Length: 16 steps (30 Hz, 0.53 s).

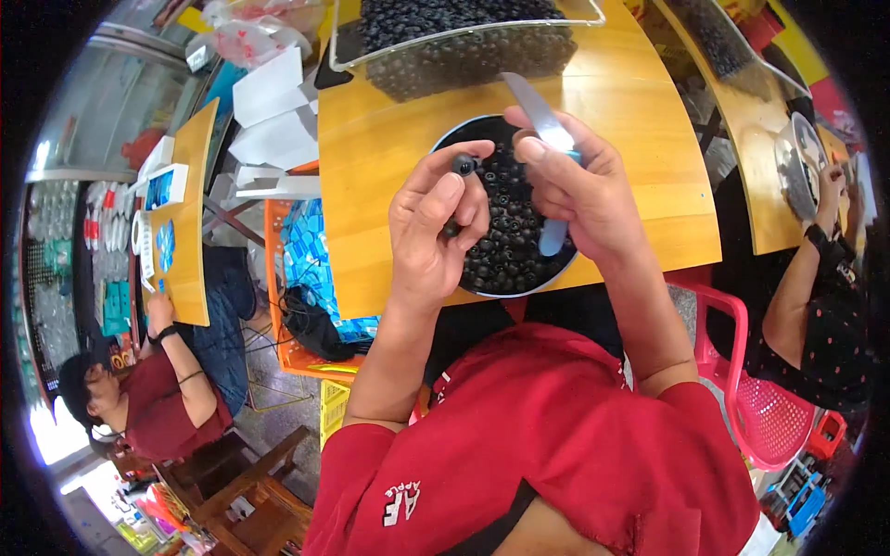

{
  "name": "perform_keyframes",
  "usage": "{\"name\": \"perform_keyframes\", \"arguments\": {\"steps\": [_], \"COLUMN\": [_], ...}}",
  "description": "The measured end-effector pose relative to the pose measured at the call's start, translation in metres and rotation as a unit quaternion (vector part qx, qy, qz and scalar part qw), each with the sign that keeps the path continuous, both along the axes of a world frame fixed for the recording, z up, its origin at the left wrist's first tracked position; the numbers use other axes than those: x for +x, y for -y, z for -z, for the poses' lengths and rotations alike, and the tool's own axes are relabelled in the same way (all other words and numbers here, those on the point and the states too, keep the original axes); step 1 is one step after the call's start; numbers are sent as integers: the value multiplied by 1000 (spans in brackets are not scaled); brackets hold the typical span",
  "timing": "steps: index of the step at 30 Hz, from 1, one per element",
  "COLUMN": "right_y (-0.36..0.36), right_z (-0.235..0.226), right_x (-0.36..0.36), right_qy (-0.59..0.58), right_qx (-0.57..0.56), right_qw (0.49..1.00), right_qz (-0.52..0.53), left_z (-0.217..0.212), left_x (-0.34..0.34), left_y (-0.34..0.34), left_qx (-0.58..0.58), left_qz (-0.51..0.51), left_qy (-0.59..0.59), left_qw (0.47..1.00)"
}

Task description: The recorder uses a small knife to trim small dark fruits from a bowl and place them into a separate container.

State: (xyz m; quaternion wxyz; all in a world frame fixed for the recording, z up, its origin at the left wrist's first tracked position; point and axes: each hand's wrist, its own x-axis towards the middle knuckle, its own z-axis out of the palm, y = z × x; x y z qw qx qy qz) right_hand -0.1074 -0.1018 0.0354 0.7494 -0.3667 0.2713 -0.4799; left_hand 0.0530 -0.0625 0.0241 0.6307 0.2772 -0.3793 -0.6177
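Note:
My left hand [428, 222] pinches a small round black piece [464, 165] between thumb and forefinger. Another dark piece [451, 227] shows among its curled fingers. A knife [538, 109] with a pale blade and a blue handle is gripped in my right hand [593, 190], blade pointing up and away to the left. Its handle end comes out below the fingers. Beneath both hands sits a round bowl [508, 295] with a light rim, holding many small black ring-like pieces [505, 227]. The blade and the pinched piece are apart.
A clear plastic bin [417, 50] heaped with black pieces stands on the far side of the wooden table [640, 120]. An orange crate [276, 278] of blue packets is at the left. A pink chair [742, 371] and a seated person [788, 296] are at right; another person [176, 398] sits left.

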Motion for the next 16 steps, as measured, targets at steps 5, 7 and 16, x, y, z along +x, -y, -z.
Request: {"name": "perform_keyframes", "arguments": {"steps": [5,7,16], "right_y": [3,3,14], "right_z": [-3,-5,17], "right_x": [2,1,-7], "right_qy": [-32,-49,-63], "right_qx": [8,5,-45], "right_qw": [999,999,997], "right_qz": [0,7,-20], "left_z": [-1,3,29], "left_x": [22,41,206], "left_y": [-4,-8,-121], "left_qx": [34,30,111], "left_qz": [27,25,-183], "left_qy": [-49,-75,1], "left_qw": [998,996,977]}}
